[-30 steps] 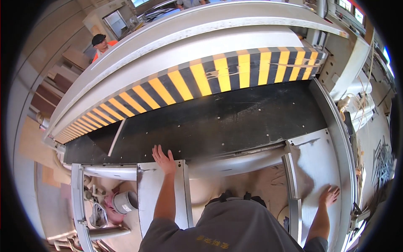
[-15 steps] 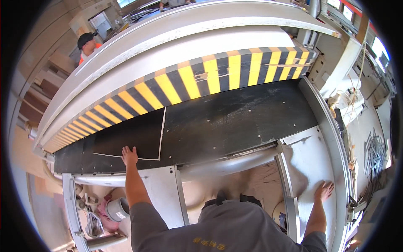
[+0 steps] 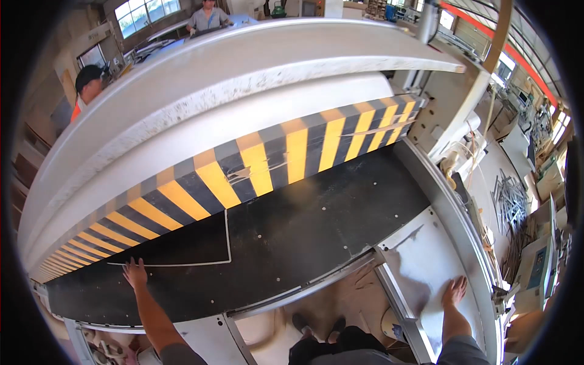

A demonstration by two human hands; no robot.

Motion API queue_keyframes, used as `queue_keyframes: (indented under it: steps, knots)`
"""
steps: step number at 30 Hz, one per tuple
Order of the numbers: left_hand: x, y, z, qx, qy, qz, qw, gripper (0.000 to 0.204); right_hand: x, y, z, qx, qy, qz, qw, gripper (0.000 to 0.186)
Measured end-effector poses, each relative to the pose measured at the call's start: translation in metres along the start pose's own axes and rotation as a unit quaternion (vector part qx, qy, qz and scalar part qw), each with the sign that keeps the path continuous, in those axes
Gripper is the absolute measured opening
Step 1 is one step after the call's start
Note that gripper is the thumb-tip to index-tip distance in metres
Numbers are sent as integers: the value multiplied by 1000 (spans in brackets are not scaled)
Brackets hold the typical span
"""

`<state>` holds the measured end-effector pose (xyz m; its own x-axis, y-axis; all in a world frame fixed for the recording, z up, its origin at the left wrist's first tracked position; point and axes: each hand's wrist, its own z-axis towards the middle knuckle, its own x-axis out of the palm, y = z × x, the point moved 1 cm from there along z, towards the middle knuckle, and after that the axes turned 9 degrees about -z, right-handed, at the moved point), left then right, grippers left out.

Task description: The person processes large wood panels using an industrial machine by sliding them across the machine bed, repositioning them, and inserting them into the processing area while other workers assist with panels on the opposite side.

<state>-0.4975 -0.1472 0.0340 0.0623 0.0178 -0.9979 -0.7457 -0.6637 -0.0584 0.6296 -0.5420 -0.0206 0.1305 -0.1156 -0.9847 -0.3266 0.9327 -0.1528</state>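
My left hand (image 3: 135,272), fingers spread, lies at the front edge of a dark flat panel (image 3: 191,248), near the left end of that pale edge. The panel rests on the black bed (image 3: 310,225) of a large machine. Its far part is hidden under a beam with yellow and black stripes (image 3: 297,153). Whether my fingertips press on the panel or on the bed beside it is hard to tell. Out to the right, my right hand (image 3: 454,292) leans on a pale, scuffed metal plate (image 3: 420,255), fingers stretched out. Neither hand grips anything.
A metal side rail (image 3: 453,210) bounds the bed on the right. Several metal strips (image 3: 510,198) lie piled on the floor beyond it. One person in a black cap (image 3: 89,79) is behind the machine at left; another person in grey (image 3: 210,19) stands farther back.
My left hand has slid leftward along the panel's front edge. Less of the panel's right edge shows before the striped beam. My right hand stays on the plate; the view has tilted up.
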Motion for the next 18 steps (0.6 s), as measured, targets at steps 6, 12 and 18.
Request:
queue_keyframes:
  steps: [6, 12, 18]
  knots:
    - [42, 20, 82, -57, -64, 12, 996, 85, -11, -11, 4, -34, -47, 12, 998, 63]
    - [72, 0, 150, -27, 1, 82, 996, 76, -4, 0, 5, -33, -23, 6, 999, 63]
    - [150, -120, 121, 90, -141, -13, 986, 73, -17, 2, -4, -24, -17, -1, 1000, 65]
